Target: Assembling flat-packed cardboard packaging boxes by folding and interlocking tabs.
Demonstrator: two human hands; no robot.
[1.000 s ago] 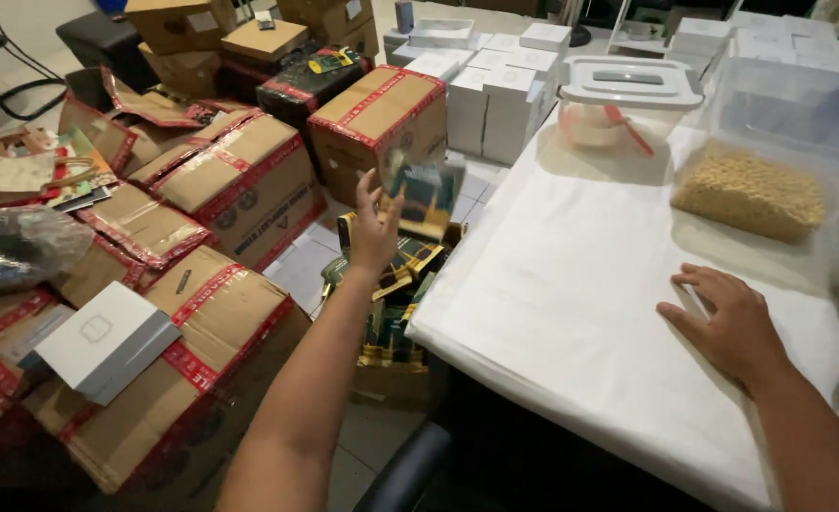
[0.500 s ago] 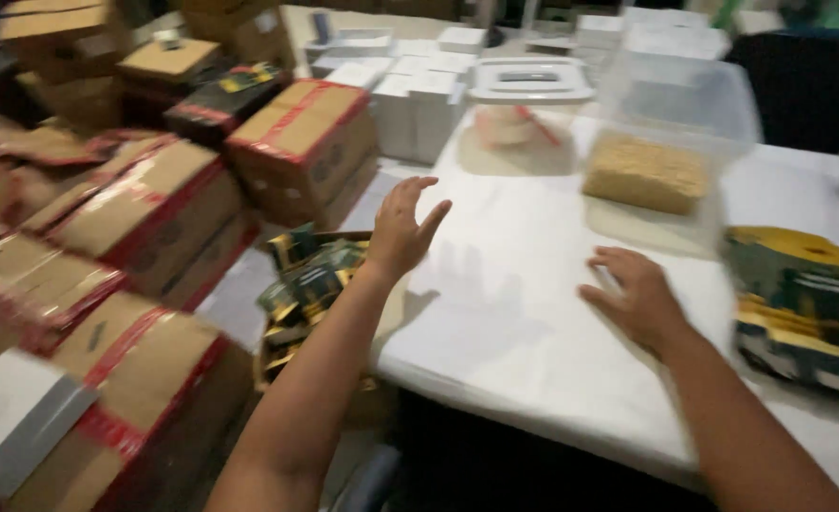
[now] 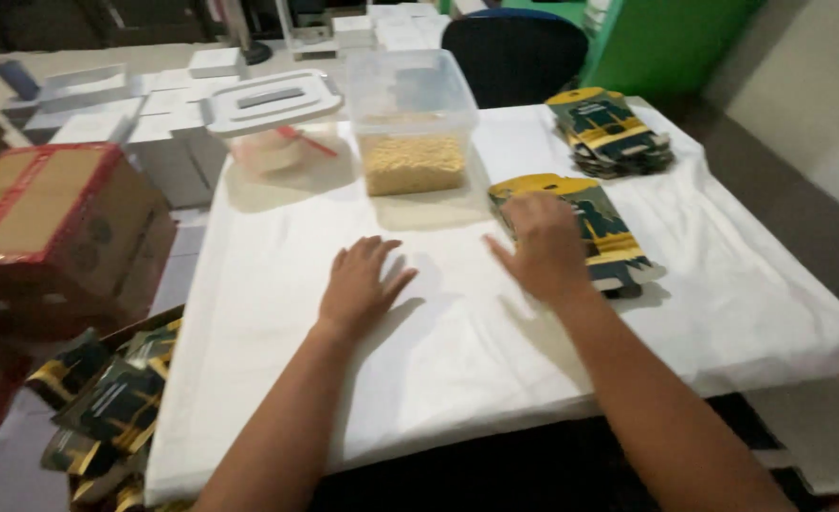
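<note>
Right grip (image 3: 545,248) flat, seemingly resting on yellow-green flat packages (image 3: 601,228); left grip (image 3: 360,284) spread on white cloth (image 3: 723,284).

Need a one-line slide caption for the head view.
Left hand flat on white-covered table; right hand on dark-and-yellow packet stack.

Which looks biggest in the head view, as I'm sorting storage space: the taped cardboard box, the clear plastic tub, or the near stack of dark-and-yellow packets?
1. Taped cardboard box, though it sits nearer the camera and is cut off at the frame edge.
2. Clear plastic tub.
3. Near stack of dark-and-yellow packets, partly under the right hand.
</note>
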